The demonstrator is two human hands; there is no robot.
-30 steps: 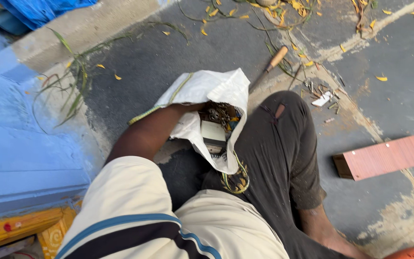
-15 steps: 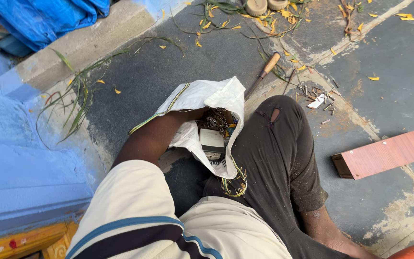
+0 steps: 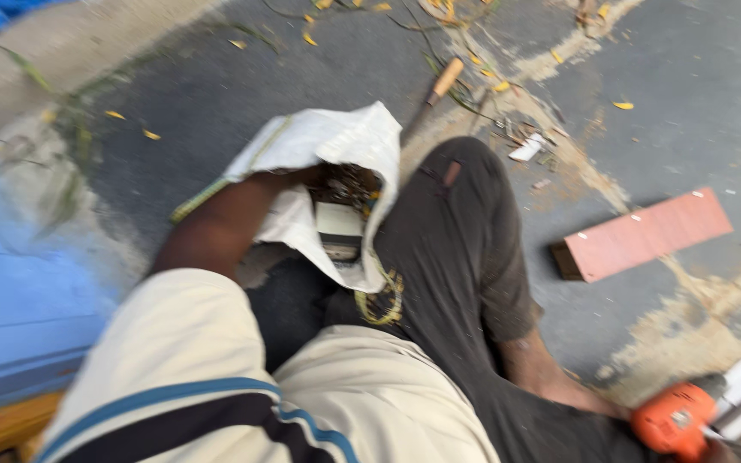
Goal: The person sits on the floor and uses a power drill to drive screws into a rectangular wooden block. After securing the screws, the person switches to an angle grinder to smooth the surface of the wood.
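**Left arm buried in the white sack**

Currently my left hand [image 3: 315,176] is pushed into the mouth of a white woven sack [image 3: 328,141] lying on the dark paved ground [image 3: 216,94] against my bent knee [image 3: 460,171]. The sack's edge hides the fingers, so I cannot tell whether that hand is open or closed. Inside the opening I see a dark tangle and a pale boxy object [image 3: 339,227], blurred. A yellow-green cord [image 3: 379,300] trails from the sack's lower edge. My right hand is out of view. A wooden-handled tool [image 3: 437,90] lies just beyond the sack. A reddish board [image 3: 645,233] lies well apart to the right; an orange tool [image 3: 675,420] sits near my foot.
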